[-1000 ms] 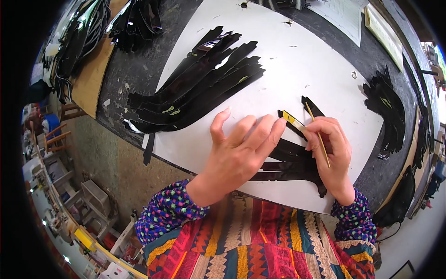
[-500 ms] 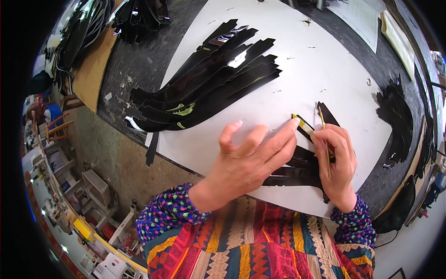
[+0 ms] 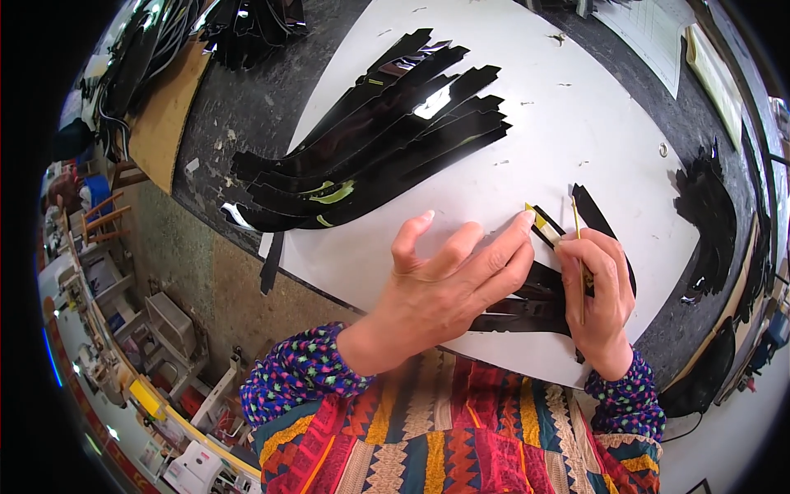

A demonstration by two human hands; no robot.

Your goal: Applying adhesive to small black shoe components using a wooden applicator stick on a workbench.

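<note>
My left hand rests over the white board with its fingers stretched and apart. One fingertip presses the yellow-marked end of a narrow black strip. Closed in a pinch beside it, my right hand holds a thin yellow stick upright between thumb and fingers. Its thumb and fingertips also meet the lower end of the pale-centred strip. Beneath and behind the right hand lie more glossy black strips, partly covered by both hands. A long curved black strip passes just beyond the right fingers.
A fan of overlapping glossy black strips covers the board's left half. Another black bundle lies on the dark table at the right. Papers sit at the back right. More black pieces are piled at the far left.
The view has shifted slightly, so the board and strips sit a little differently in the picture. Both hands keep nearly the same pose on the narrow strip.
</note>
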